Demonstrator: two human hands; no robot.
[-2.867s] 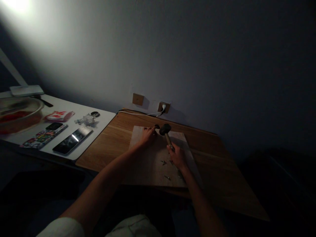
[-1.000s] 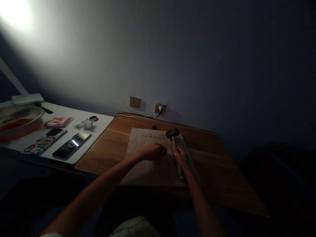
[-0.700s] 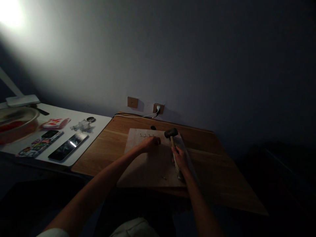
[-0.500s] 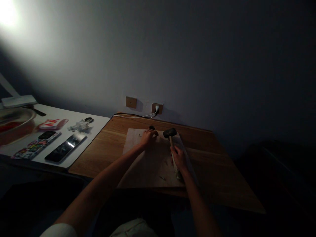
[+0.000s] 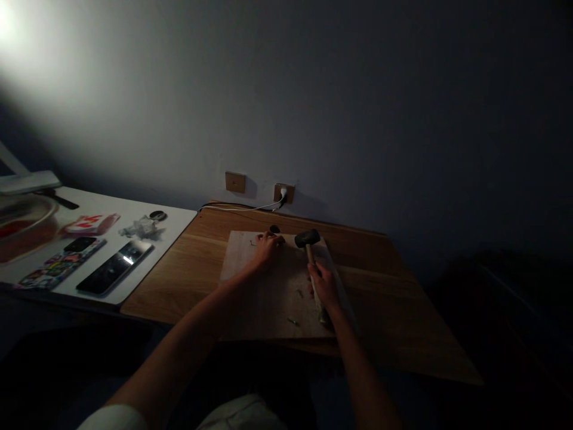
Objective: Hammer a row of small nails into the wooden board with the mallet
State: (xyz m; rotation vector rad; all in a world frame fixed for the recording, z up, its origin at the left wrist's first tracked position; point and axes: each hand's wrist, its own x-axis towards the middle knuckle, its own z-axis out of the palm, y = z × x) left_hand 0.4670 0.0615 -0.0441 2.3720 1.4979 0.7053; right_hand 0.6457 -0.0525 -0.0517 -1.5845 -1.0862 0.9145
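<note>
A pale wooden board (image 5: 262, 298) lies on a brown wooden table (image 5: 197, 269). My right hand (image 5: 323, 285) is closed round the wooden handle of a mallet with a black head (image 5: 307, 238), which hovers near the board's far edge. My left hand (image 5: 267, 248) rests at the board's far edge with its fingers pinched together on something too small to make out. A short nail (image 5: 252, 243) sticks up just left of that hand. Two loose nails (image 5: 293, 322) lie on the board near my right wrist.
A small dark round object (image 5: 274, 229) sits behind the board. A wall socket (image 5: 283, 193) holds a white cable. To the left, a white table (image 5: 134, 215) carries two phones (image 5: 114, 267), a bowl (image 5: 22, 224), a red-and-white packet and crumpled wrapping.
My left hand moved from the middle of the board up to its far edge, covering most of the row of nails. The mallet head shifted slightly left. The camera drifted right.
</note>
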